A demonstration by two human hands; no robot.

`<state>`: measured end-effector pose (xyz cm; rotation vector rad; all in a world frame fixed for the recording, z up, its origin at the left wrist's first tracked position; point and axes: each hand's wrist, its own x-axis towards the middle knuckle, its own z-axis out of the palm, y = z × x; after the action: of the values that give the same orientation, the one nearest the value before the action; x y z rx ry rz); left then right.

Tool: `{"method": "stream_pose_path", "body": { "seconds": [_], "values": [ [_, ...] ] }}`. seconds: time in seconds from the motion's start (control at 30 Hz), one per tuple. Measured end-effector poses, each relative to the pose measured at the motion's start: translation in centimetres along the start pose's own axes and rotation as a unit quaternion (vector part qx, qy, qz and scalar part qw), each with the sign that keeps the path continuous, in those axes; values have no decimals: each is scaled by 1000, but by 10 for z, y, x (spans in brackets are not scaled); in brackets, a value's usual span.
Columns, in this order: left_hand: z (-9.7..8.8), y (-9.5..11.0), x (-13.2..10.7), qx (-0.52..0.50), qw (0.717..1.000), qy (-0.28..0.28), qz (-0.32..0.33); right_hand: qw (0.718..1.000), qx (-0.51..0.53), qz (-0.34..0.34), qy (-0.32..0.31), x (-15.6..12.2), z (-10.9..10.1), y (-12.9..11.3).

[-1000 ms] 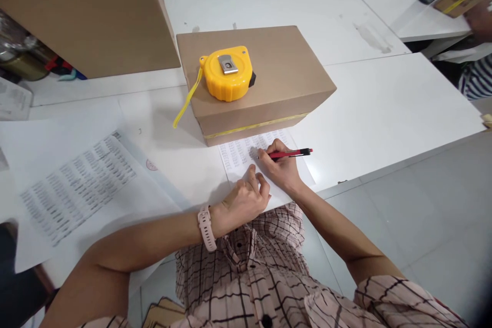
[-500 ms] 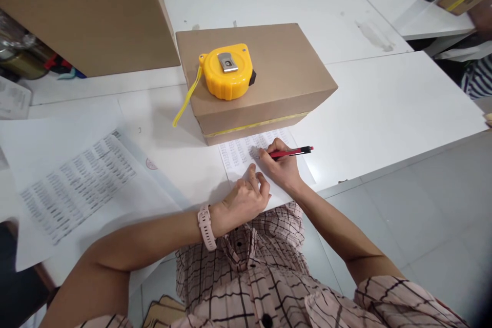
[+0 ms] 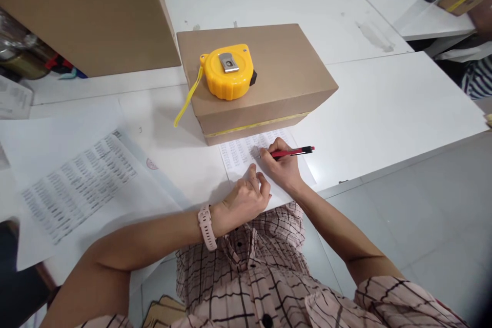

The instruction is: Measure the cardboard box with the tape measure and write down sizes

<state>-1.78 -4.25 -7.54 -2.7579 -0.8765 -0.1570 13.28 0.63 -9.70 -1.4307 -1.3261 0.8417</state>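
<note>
My right hand point(image 3: 282, 165) is closed around a red and black pen point(image 3: 294, 152), with its tip down at a printed sheet of paper point(image 3: 240, 156). Columns of small print cover this sheet, and its far edge is hidden by a cardboard box point(image 3: 269, 61). On the sheet's near part rests my left hand point(image 3: 246, 196), holding nothing, its index finger reaching forward and the others loosely curled apart. A yellow tape measure point(image 3: 229, 74) lies on top of the box, its wrist strap hanging over the left side.
More printed sheets point(image 3: 80, 184) lie on the white table point(image 3: 384, 107) at left. A large carton point(image 3: 115, 20) stands behind them, beside wrapped rolls point(image 3: 28, 56). A striped garment point(image 3: 478, 78) of another person shows at the right edge.
The pen in my right hand has shifted very slightly to the right. My left hand, the box and the tape measure look the same.
</note>
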Motion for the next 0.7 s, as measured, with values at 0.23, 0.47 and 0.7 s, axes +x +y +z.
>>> {"method": "stream_pose_path", "body": {
  "seconds": [0.23, 0.47, 0.7],
  "values": [
    [-1, 0, 1, 10, 1000, -7, 2, 1000, -8, -2, 1, 0, 0, 1],
    [-3, -1, 2, -45, 998, -34, -11, 1000, -6, 4, -6, 0, -1, 0],
    [0, -1, 1, -38, 999, -21, -6, 998, -30, -20, 51, -3, -8, 1]
  ]
}}
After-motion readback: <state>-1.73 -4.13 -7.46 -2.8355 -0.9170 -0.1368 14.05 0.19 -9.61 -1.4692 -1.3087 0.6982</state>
